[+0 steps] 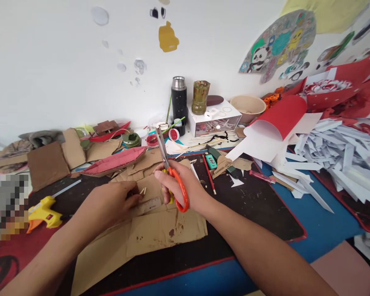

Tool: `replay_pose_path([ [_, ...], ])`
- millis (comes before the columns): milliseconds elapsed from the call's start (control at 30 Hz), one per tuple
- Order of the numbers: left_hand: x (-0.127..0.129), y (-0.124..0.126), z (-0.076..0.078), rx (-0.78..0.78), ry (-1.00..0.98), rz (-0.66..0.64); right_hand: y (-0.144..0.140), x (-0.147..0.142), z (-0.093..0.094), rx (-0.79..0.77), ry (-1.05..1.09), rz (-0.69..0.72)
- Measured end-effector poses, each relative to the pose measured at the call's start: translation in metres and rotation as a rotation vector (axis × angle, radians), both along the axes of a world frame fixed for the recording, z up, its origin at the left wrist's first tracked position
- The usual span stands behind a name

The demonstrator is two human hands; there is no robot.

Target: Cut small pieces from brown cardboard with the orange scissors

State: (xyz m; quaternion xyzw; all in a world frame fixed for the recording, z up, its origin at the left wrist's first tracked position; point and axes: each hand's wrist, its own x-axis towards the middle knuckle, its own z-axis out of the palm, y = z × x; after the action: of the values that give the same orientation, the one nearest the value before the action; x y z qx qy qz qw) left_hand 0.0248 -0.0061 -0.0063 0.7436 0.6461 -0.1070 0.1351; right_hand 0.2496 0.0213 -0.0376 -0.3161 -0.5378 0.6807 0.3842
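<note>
A person works at a cluttered craft bench (265, 213), the right hand (180, 185) closed through the orange handles of a pair of scissors (169, 172) whose blades point up and away, tips near the paint pots at the back. The left hand (111, 205) lies palm down, fingers curled onto a small strip of cardboard (148, 204) just beside the scissor handles, pressing it to a larger cardboard sheet (160, 232) spread over the dark mat. Two short wooden sticks (142, 190) lie at the left fingertips; whether the fingers pinch them cannot be told. Behind the hands sits a red paper boat (114, 161) among torn brown card pieces. A yellow glue gun (45, 211) rests at the far left of the bench, well apart from both hands. A red pencil (209, 174) lies to the right of the scissors, near a small green box (210, 160). Against the wall stand a black flask (179, 100), a brown-green vase (200, 96) on a white box (214, 119), and a beige bowl (248, 107). To the right, a curled red and white sheet (274, 123) lies against a heap of cut white paper strips (336, 156), with more red paper piled behind.
</note>
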Motion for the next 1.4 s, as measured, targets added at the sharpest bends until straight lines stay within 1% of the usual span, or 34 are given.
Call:
replay_pose_path([
  [100, -0.008, 0.000, -0.007, 0.012, -0.095, 0.009, -0.001, 0.001, 0.000, 0.012, -0.010, 0.014],
  [200, -0.017, 0.001, -0.010, 0.011, -0.189, 0.005, -0.001, 0.000, -0.001, 0.009, -0.015, 0.013],
  [267, -0.022, 0.001, -0.012, 0.038, -0.254, 0.000, -0.001, -0.001, -0.001, 0.012, -0.010, 0.015],
  [333, -0.025, 0.001, -0.015, 0.095, -0.326, -0.041, -0.001, -0.001, -0.002, 0.014, -0.010, 0.015],
  [467, -0.025, 0.000, -0.023, 0.219, -0.426, -0.190, -0.001, -0.002, -0.002, 0.021, -0.044, 0.013],
  [533, -0.025, 0.001, -0.027, 0.241, -0.442, -0.221, -0.002, -0.001, -0.001, 0.016, -0.058, 0.014],
  [733, -0.028, 0.003, -0.033, 0.241, -0.458, -0.263, -0.004, 0.000, 0.003, 0.013, -0.088, 0.025],
  [1067, -0.028, 0.004, -0.040, 0.259, -0.488, -0.272, -0.004, -0.001, 0.001, 0.016, -0.076, 0.049],
  [1167, -0.027, 0.005, -0.039, 0.272, -0.508, -0.270, -0.003, -0.002, -0.002, 0.020, -0.072, 0.054],
  [1333, -0.029, 0.004, -0.034, 0.221, -0.549, -0.281, -0.002, -0.002, -0.005, 0.018, -0.075, 0.039],
  [1400, -0.030, 0.004, -0.034, 0.227, -0.553, -0.274, -0.002, -0.002, -0.005, 0.019, -0.082, 0.035],
])
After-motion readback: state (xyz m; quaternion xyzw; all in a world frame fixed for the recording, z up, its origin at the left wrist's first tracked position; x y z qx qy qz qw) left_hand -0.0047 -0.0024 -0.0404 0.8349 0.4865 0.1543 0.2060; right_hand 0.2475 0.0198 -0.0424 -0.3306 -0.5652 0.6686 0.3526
